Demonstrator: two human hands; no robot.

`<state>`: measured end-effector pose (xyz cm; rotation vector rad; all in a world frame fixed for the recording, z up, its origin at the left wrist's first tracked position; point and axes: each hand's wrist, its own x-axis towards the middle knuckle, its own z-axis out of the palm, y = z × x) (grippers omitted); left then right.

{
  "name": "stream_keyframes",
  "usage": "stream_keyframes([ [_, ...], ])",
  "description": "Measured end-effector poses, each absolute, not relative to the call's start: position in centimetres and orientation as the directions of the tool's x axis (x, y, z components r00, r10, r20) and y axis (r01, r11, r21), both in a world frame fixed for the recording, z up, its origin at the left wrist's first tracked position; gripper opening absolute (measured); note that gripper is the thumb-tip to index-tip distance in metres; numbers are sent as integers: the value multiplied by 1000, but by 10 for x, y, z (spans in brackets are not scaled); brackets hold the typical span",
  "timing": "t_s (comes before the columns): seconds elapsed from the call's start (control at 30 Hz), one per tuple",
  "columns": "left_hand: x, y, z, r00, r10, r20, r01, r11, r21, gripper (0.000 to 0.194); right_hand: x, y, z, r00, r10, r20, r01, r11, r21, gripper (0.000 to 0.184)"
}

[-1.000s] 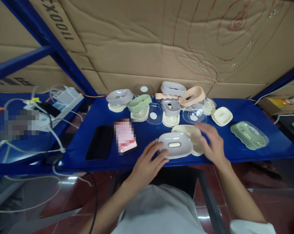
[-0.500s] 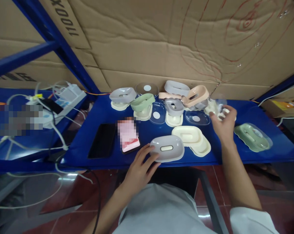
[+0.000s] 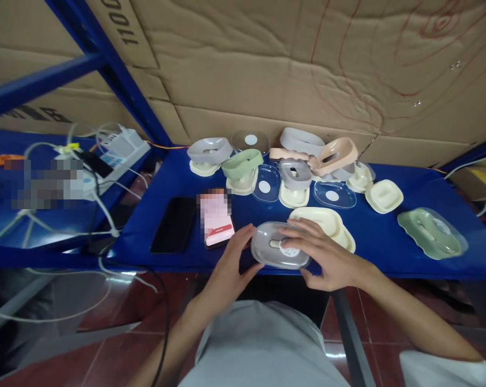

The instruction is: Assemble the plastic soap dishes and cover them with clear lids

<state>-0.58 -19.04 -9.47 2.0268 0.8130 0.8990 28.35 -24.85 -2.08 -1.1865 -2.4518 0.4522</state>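
At the front edge of the blue table sits a grey soap dish (image 3: 263,251) with a pale slot piece in its middle. A clear lid (image 3: 290,249) with a round white sticker lies over it; I cannot tell whether it is seated. My left hand (image 3: 229,264) grips the dish's left end between thumb and fingers. From the right, my right hand (image 3: 333,260) is closed on the lid, fingers across its top and thumb at the near edge. Cream trays (image 3: 323,221) lie just behind that hand, partly hidden by it.
Grey, green and peach soap dish parts stand along the back, including a green ring (image 3: 243,164) and a clear lid (image 3: 335,195). A lidded green dish (image 3: 430,234) is at right. A black phone (image 3: 173,226) and a lit phone (image 3: 217,220) lie left.
My right hand has come from the back right to the grey dish, bringing a clear lid over it. A cream piece now lies apart at the back right. My left hand stays at the dish.
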Motion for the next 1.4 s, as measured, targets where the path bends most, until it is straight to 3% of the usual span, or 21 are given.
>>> stream_keyframes([
  [0.27, -7, -191, -92, 581, 750, 316, 292, -554, 780, 76, 265, -252, -32, -526, 782, 334, 758, 609, -233, 46],
  [0.6, -6, -194, -89, 578, 759, 299, 320, -548, 773, 75, 264, -255, -41, -558, 759, 336, 778, 619, -108, 56],
  [1.03, -1, -195, -91, 532, 782, 325, 351, -552, 756, 65, 267, -256, -66, -490, 773, 402, 775, 598, -205, 63],
  [1.17, 1, -200, -87, 487, 795, 361, 318, -546, 775, 59, 271, -266, -60, -482, 732, 482, 774, 613, -157, 77],
  [1.27, 9, -203, -78, 456, 785, 419, 290, -576, 764, 53, 292, -294, -43, -279, 734, 619, 882, 451, -137, 90],
  [1.4, 43, -203, -62, 658, 601, 454, 272, -752, 601, 56, 344, -346, -40, 182, 631, 754, 979, -43, -200, 85],
])
